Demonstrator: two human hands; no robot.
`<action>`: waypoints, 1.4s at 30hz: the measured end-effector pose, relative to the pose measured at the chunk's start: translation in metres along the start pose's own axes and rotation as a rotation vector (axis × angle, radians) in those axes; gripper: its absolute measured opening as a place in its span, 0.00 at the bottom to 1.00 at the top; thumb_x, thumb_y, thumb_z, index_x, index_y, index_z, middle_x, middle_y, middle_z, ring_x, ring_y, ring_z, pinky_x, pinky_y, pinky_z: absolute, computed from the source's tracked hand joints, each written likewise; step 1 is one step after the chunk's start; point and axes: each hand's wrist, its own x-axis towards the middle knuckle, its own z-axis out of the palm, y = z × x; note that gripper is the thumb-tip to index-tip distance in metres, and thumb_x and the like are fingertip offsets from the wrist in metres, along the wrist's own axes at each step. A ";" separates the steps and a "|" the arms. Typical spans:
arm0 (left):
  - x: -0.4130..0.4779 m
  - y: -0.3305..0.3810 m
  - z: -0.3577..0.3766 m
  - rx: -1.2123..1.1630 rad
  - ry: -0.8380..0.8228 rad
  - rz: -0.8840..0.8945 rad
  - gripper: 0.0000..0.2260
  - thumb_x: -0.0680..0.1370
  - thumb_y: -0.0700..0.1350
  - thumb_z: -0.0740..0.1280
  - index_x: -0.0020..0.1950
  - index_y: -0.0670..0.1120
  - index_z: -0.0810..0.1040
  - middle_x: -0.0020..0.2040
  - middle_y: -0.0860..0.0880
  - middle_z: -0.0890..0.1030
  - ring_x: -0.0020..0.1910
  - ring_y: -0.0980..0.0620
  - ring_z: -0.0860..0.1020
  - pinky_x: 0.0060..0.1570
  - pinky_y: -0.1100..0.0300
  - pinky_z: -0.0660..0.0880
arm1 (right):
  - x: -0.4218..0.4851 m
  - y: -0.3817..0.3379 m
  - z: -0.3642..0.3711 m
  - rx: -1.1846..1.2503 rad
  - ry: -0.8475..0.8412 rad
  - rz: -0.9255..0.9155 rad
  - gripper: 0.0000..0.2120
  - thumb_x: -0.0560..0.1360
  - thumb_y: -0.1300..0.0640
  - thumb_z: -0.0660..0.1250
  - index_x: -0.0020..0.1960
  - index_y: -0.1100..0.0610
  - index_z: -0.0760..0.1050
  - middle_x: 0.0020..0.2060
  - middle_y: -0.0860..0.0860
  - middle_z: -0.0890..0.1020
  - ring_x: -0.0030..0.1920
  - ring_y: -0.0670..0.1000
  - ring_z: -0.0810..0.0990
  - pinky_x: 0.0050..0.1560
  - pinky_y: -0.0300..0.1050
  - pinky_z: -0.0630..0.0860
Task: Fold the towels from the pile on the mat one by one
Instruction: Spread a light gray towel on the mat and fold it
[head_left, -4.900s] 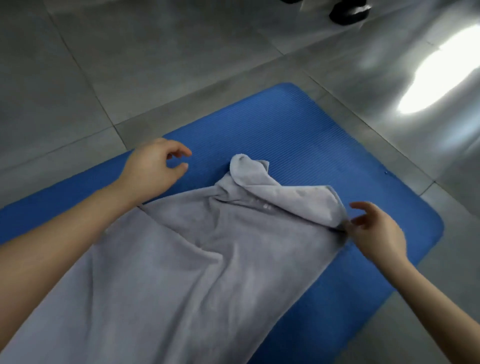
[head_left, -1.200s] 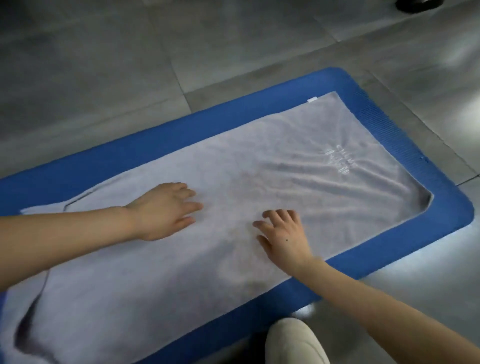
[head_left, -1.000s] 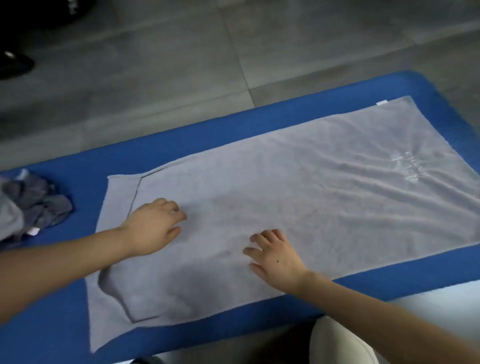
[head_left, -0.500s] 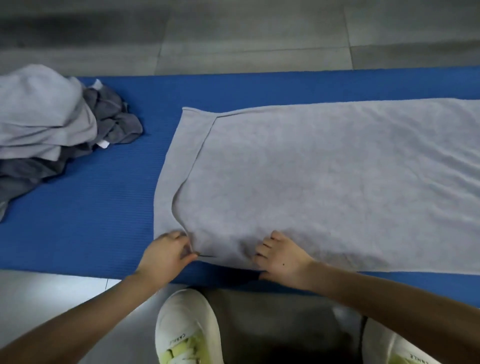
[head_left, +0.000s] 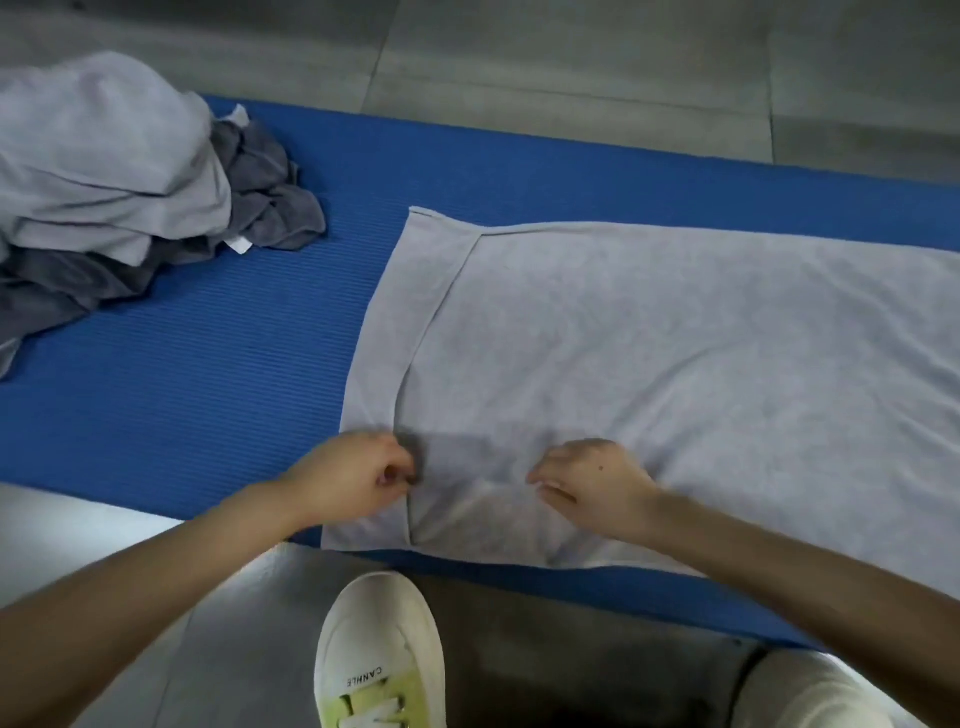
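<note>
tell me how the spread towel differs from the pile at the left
The spread towel lies flat, its left end folded over; the pile is crumpled and heaped. The spread towel is light grey; the pile mixes light and dark grey. Both lie on the blue mat.

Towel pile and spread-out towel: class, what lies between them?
Head view: only a bare stretch of blue mat separates the towel pile from the spread-out towel; they do not touch.
</note>
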 end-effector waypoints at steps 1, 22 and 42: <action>0.011 -0.005 -0.011 -0.026 0.130 -0.031 0.08 0.77 0.49 0.64 0.48 0.47 0.81 0.44 0.51 0.78 0.44 0.52 0.77 0.44 0.59 0.72 | 0.015 0.004 -0.009 0.024 0.054 0.032 0.13 0.70 0.52 0.59 0.39 0.51 0.82 0.34 0.45 0.82 0.33 0.46 0.81 0.32 0.36 0.75; 0.245 -0.080 -0.137 0.269 0.483 0.056 0.09 0.77 0.54 0.64 0.52 0.52 0.79 0.49 0.55 0.80 0.50 0.52 0.71 0.56 0.55 0.57 | 0.234 0.149 -0.069 -0.232 0.029 0.443 0.11 0.77 0.49 0.64 0.55 0.52 0.79 0.50 0.52 0.79 0.55 0.55 0.73 0.57 0.47 0.64; 0.170 -0.036 -0.067 0.179 0.735 -0.217 0.13 0.68 0.51 0.65 0.28 0.44 0.73 0.24 0.46 0.75 0.20 0.45 0.71 0.28 0.62 0.62 | 0.196 0.114 -0.042 -0.379 0.351 0.408 0.11 0.66 0.60 0.70 0.49 0.58 0.80 0.41 0.56 0.80 0.41 0.60 0.77 0.46 0.52 0.67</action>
